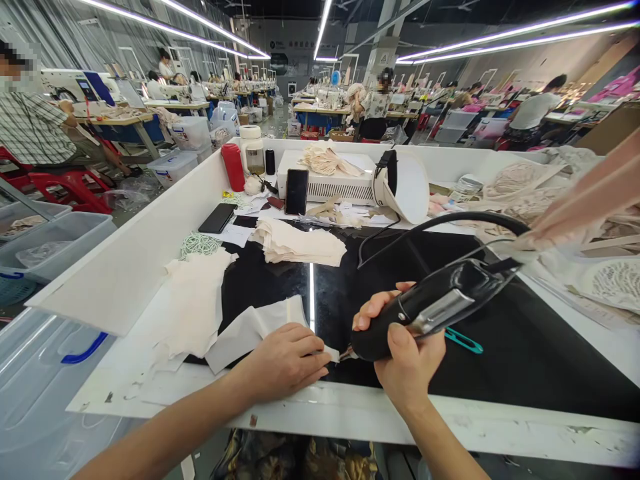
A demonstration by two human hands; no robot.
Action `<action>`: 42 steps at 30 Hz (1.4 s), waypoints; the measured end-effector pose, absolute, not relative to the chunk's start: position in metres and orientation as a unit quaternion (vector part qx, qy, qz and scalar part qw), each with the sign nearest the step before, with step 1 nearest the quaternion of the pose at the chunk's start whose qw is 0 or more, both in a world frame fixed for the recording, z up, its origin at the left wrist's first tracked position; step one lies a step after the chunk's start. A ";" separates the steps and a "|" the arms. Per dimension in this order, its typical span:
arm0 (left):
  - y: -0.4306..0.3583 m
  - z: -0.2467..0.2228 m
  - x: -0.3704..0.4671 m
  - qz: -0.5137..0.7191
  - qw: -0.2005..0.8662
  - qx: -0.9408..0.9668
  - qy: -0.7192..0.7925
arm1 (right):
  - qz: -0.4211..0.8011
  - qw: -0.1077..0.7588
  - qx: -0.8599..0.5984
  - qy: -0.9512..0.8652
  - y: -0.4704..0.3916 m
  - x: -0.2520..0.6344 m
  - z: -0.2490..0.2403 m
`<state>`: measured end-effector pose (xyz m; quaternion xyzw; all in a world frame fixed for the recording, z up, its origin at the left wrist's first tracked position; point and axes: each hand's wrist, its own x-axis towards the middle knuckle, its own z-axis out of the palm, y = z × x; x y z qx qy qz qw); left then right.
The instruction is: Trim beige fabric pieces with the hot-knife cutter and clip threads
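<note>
My right hand is wrapped round a black hand-held power tool with a silver lever along its body. Its narrow metal tip points left and meets the end of a light grey-white fabric piece on the black work surface. On that piece my left hand lies flat, fingers together and pressing it down near the tip; the thumb is hidden. A cream fabric stack lies farther back, and more cream pieces are spread at the left.
A teal thread snipper lies right of the tool. A black cable arches behind it. Farther back are two phones, a white box and a red container. Fabric heaps fill the right. A low white wall borders the left.
</note>
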<state>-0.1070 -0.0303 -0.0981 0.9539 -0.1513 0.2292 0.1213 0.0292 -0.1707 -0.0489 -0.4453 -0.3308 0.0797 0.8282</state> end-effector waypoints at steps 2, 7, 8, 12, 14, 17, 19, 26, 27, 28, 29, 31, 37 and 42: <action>-0.030 -0.098 -0.107 0.222 0.123 0.955 -0.154 | 0.079 0.824 -0.453 -0.331 -0.170 0.028 -0.049; -0.030 -0.095 -0.107 0.207 0.136 0.958 -0.146 | 0.078 0.818 -0.458 -0.338 -0.173 0.029 -0.049; -0.030 -0.095 -0.107 0.207 0.140 0.958 -0.143 | 0.078 0.819 -0.458 -0.337 -0.173 0.029 -0.049; -0.029 -0.094 -0.111 0.210 0.147 0.956 -0.142 | 0.077 0.821 -0.458 -0.332 -0.175 0.031 -0.051; -0.027 -0.095 -0.114 0.209 0.149 0.956 -0.144 | 0.075 0.821 -0.457 -0.334 -0.176 0.031 -0.051; -0.025 -0.096 -0.117 0.203 0.157 0.955 -0.147 | 0.073 0.821 -0.459 -0.333 -0.177 0.032 -0.051; -0.024 -0.096 -0.117 0.204 0.156 0.955 -0.147 | 0.071 0.821 -0.462 -0.328 -0.177 0.032 -0.050; -0.026 -0.094 -0.117 0.217 0.142 0.953 -0.154 | 0.064 0.842 -0.444 -0.299 -0.165 0.030 -0.036; -0.026 -0.094 -0.117 0.221 0.141 0.953 -0.154 | 0.061 0.844 -0.441 -0.298 -0.161 0.029 -0.035; -0.027 -0.095 -0.117 0.223 0.140 0.952 -0.154 | 0.059 0.845 -0.441 -0.298 -0.157 0.028 -0.034; -0.027 -0.096 -0.117 0.226 0.141 0.952 -0.153 | 0.058 0.845 -0.439 -0.300 -0.153 0.028 -0.033; -0.027 -0.097 -0.117 0.230 0.144 0.951 -0.151 | 0.064 0.843 -0.438 -0.304 -0.146 0.026 -0.034; -0.028 -0.098 -0.116 0.237 0.148 0.948 -0.152 | 0.071 0.837 -0.448 -0.306 -0.140 0.024 -0.039; -0.029 -0.098 -0.115 0.239 0.140 0.950 -0.146 | 0.062 0.831 -0.458 -0.310 -0.140 0.023 -0.041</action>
